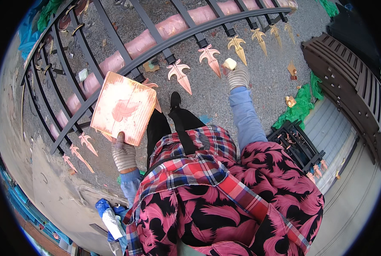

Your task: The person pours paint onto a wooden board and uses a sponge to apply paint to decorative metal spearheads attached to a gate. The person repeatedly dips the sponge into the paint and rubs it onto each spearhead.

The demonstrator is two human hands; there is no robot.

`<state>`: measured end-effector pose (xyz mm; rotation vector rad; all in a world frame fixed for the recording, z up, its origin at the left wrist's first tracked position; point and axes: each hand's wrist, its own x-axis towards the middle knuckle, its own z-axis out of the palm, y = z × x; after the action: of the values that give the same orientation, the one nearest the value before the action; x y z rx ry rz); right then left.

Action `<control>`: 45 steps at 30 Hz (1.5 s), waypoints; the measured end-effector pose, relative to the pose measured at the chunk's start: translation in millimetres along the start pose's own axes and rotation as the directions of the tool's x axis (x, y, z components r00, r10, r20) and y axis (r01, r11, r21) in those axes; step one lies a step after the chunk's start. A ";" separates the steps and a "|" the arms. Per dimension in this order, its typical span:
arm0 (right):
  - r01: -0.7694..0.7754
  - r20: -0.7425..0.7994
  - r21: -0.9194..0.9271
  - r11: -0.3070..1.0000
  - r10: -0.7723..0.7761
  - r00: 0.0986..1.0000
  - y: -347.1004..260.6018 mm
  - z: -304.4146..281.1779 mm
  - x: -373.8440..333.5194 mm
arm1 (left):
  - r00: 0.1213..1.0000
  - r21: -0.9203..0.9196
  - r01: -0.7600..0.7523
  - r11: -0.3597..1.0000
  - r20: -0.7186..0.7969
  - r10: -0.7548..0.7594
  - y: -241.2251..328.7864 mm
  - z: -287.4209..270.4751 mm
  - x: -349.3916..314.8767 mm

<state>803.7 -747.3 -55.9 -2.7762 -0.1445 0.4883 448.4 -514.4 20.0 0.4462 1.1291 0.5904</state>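
Note:
My left hand [124, 155], in a striped glove, grips the near edge of a square board [105, 98] smeared with coppery pink paint, its thumb on top. A cream sponge block [229, 64] is pinched in my gloved right hand [239, 78]. That hand is close to the spearhead tips of a black metal railing [190, 30]. Nearest to it are a gold spearhead [237, 45] and a coppery pink spearhead [209, 57]. Another pink spearhead [179, 76] points toward me, and the board partly hides more of them.
A long pink wrapped roll [139, 45] lies under the railing. To the right are stacked brown railing panels [333, 77], green netting [299, 102] and a small black railing piece [290, 135]. Cardboard scraps [291, 68] lie on the ground. A blue and white bag [111, 219] is at lower left.

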 end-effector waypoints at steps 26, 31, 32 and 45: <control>0.142 -0.052 -0.363 0.921 -0.173 0.984 14.5 11.6 -20.3 | 0.995 -0.170 -0.066 0.983 -0.081 0.053 4.0 -48.1 -20.6; 0.106 0.128 -0.261 0.959 -0.075 0.989 21.9 -1.8 -34.1 | 0.993 -0.169 -0.118 0.979 -0.029 0.115 -8.5 -31.2 -35.5; 0.110 0.125 -0.177 0.978 -0.089 0.988 18.8 -7.9 -42.6 | 0.992 -0.161 -0.128 0.979 -0.022 0.126 -14.3 -29.9 -38.8; 0.727 0.220 0.485 0.486 -0.873 0.436 -106.0 -50.7 -205.2 | 0.965 0.034 -0.211 0.977 0.164 0.203 -90.9 4.5 -119.4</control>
<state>624.4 -693.3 88.6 -1.8548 -1.3334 0.7548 435.4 -660.8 50.3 0.6500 0.9519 0.6966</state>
